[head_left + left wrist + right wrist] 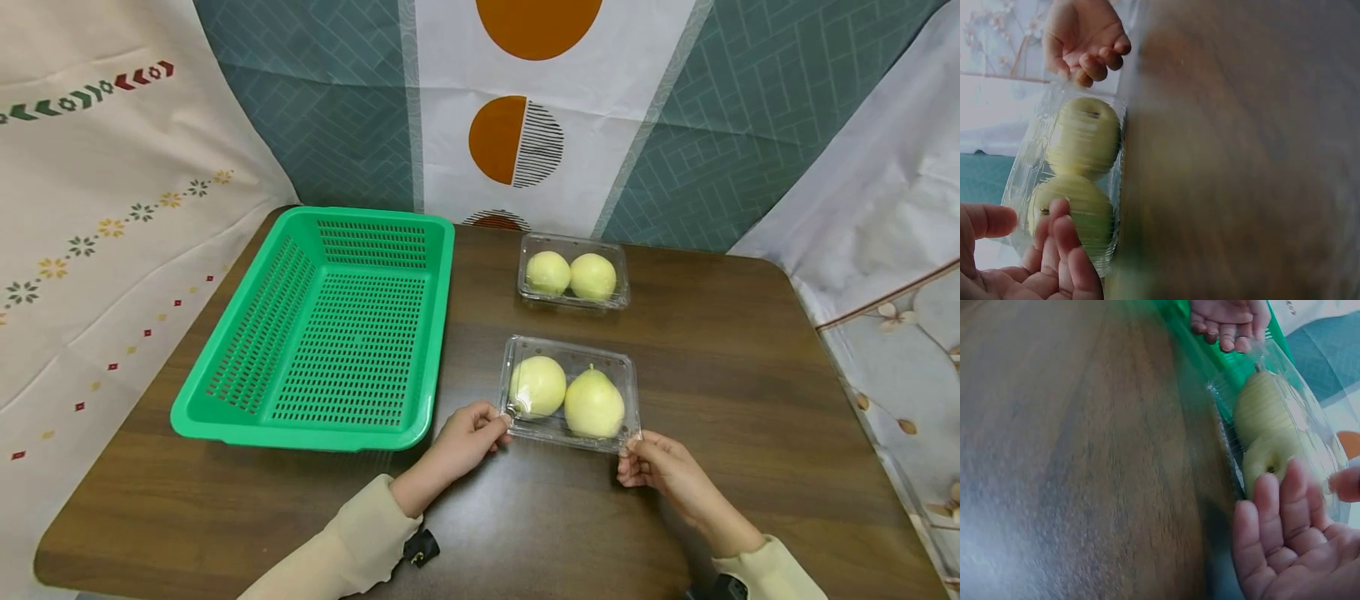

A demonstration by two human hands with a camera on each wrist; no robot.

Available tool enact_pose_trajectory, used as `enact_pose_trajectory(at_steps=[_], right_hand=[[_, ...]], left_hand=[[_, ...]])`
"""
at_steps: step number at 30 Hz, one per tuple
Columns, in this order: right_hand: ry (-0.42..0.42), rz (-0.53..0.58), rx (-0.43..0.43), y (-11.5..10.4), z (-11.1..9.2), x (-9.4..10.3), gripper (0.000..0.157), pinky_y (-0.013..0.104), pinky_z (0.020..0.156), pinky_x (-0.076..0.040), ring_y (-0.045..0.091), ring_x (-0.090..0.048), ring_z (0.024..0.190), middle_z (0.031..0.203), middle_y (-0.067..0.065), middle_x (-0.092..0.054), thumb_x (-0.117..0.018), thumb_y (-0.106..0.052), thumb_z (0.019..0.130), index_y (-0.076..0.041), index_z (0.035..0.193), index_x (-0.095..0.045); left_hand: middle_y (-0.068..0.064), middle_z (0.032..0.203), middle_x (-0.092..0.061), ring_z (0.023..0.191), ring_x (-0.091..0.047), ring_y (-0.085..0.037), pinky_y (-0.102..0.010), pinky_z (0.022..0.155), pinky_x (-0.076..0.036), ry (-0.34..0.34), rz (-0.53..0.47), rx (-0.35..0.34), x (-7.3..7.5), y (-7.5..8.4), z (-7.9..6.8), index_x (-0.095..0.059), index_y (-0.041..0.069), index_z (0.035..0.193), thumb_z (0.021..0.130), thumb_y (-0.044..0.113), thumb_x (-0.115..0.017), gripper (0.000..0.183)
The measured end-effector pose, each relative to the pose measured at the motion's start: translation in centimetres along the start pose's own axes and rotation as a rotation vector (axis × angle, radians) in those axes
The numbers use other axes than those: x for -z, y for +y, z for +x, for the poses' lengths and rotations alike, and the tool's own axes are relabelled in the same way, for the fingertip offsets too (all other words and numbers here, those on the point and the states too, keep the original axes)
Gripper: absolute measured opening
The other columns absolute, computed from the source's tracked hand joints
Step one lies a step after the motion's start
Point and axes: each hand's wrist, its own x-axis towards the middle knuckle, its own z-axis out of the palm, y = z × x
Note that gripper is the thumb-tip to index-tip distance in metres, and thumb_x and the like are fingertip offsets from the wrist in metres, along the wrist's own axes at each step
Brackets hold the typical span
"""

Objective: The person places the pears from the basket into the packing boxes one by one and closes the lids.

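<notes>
A clear plastic clamshell box (570, 346) with two pale yellow-green pears (594, 404) inside lies in front of me on the brown table. My left hand (467, 437) pinches its near left corner between thumb and fingers. At the near right corner, my right hand (663, 468) pinches the rim in the same way. The right wrist view shows the right hand's fingers (1294, 500) curved beside the box, with the thumb on the other side. In the left wrist view, the left fingers (1066, 244) overlap the nearer pear behind the plastic.
A large green plastic basket (437, 358) with slotted walls stands to the left. Farther back, a second clear box (573, 242) holds two more pears (593, 277). Patterned cloths hang behind the table (720, 333) and at both sides.
</notes>
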Motion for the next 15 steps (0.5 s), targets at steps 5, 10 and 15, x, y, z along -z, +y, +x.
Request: enact_pose_trajectory(at_steps=[5,10,15], right_hand=[[0.129,-0.136,-0.078,-0.6,-0.1,-0.5,0.033,0.028,0.071,-0.055,0.011,-0.063,0.075,0.083,0.000,-0.064,-0.038,-0.018,0.102,0.010,0.102,-0.055],[0.243,-0.221,-0.135,-1.2,-0.1,-1.1,0.029,0.028,0.069,-0.054,0.014,-0.063,0.075,0.084,0.007,-0.064,-0.045,-0.016,0.099,0.010,0.102,-0.056],[0.309,-0.397,-0.115,-1.8,-0.5,-1.3,0.027,0.025,0.067,-0.053,0.015,-0.061,0.076,0.088,0.012,-0.067,-0.051,-0.017,0.098,0.009,0.106,-0.054]], left_hand=[[-0.010,0.076,-0.065,0.063,-0.052,-0.007,-0.023,0.059,-0.044,0.031,0.187,-0.044,0.3,0.2,-0.4,-0.061,0.004,0.087,0.092,0.023,-0.058,0.020],[-0.007,0.091,-0.063,0.076,-0.057,-0.013,-0.028,0.068,-0.047,0.057,0.338,-0.109,0.4,0.6,-0.8,-0.059,0.004,0.101,0.090,0.024,-0.058,0.023],[-0.016,0.107,-0.061,0.096,-0.059,-0.028,-0.042,0.081,-0.048,0.083,0.442,-0.178,0.6,1.2,-1.3,-0.055,-0.001,0.115,0.091,0.027,-0.059,0.037]])
